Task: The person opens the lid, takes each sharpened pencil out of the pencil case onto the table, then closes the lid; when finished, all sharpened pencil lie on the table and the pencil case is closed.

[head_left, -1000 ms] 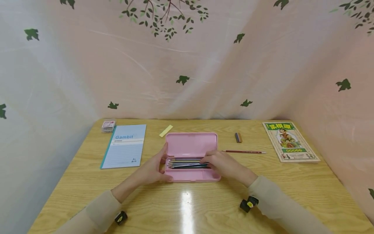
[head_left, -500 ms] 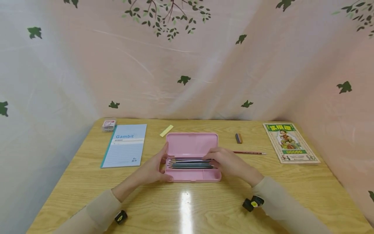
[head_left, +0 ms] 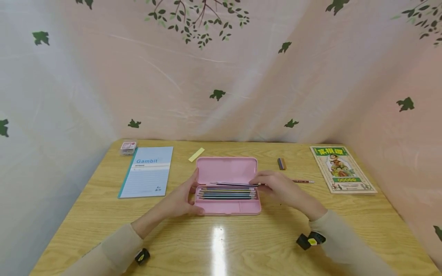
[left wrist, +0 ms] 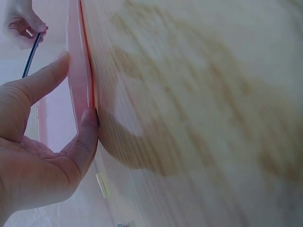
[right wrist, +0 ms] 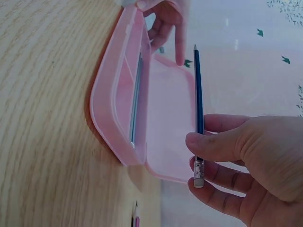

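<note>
The pink pencil case (head_left: 226,168) lies open on the wooden table, its lid tipped back. My left hand (head_left: 179,199) grips the left end of the case, thumb at the front edge and fingers at the back. Several pencils (head_left: 228,193) lie side by side in the rear compartment, tips to the left. My right hand (head_left: 281,188) pinches a dark pencil (right wrist: 198,85) near its eraser end, between thumb and fingers. That pencil is above the case, apart from the others. A red pencil (head_left: 304,181) lies on the table, partly hidden behind the right hand.
A blue notebook (head_left: 146,174) and a small clear box (head_left: 128,148) are at left. Behind the case lies a yellow strip (head_left: 196,154). A small dark-and-brown block (head_left: 281,164) sits at right rear, with an illustrated booklet (head_left: 342,168) farther right.
My right hand has lifted a dark pencil out of the case and moved right and slightly back with it. The left hand stays on the case.
</note>
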